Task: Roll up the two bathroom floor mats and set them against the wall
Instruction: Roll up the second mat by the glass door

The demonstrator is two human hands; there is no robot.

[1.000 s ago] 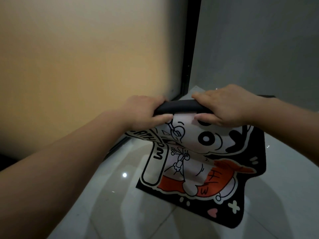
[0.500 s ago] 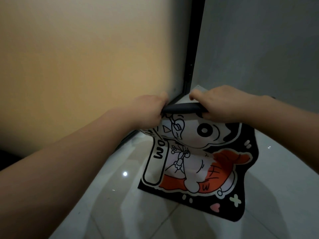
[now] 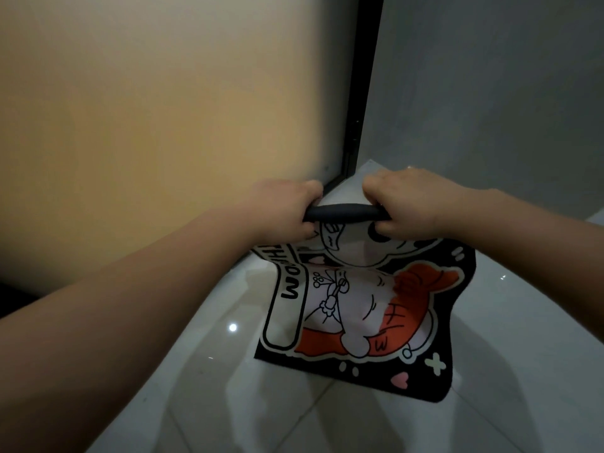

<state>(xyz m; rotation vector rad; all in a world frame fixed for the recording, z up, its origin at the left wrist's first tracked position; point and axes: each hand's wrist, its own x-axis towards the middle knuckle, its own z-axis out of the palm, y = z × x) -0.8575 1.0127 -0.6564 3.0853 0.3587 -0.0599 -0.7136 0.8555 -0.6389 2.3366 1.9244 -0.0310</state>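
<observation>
Both the left hand (image 3: 281,209) and right hand (image 3: 403,204) clench the tight black roll (image 3: 346,213) atop the cartoon-printed black bathroom mat (image 3: 359,308), which hangs toward 6 o'clock onto the white tiled floor (image 3: 523,371); winding evenly, ends aligned, should prevent coning.

Mat (image 3: 359,308) hangs over floor (image 3: 510,371), between walls.

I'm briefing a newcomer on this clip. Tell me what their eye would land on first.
The cartoon bath mat, black-edged with an orange figure, hangs at centre, its lower edge on the white tiled floor. Above it, the left hand and right hand grip the rolled black top. Behind, a glowing amber panel fills the left.
</observation>
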